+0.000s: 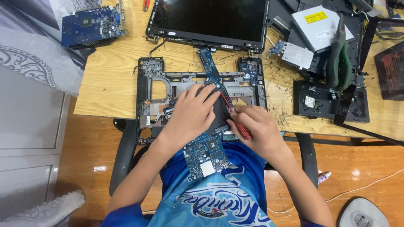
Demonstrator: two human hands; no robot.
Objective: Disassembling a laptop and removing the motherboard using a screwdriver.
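Nearest the camera, a blue motherboard [205, 155] studded with small chips and one pale square pad hangs over the person's lap, its far end under the hands. The left hand [191, 113] lies flat, fingers [205, 93] spread and released, pressing down on the board where it meets the stripped laptop base [148, 96]; it grips nothing. The right hand [256, 128] is clenched around a screwdriver [235, 117] with a ribbed red handle, whose thin dark shaft slants up and left, the tip set down just beside the left fingertips.

The laptop base is a grey metal-and-plastic frame, angular, full of cut-outs and a copper-toned patch on its left side, overhanging the near edge of the bench [109, 80]. The bench is pale wood with a wavy grain, littered with dark scraps to the right of the frame. A narrow blue circuit strip [209, 63] lies slanted across the frame's far edge.

Farther off, a glossy black laptop screen [209, 19] in its bezel lies flat. To the left sits a blue expansion card [92, 24], partly off the bench. To the right are a silvery flat optical drive [317, 23], green-handled pliers [338, 59] and black plastic shell pieces [328, 101].
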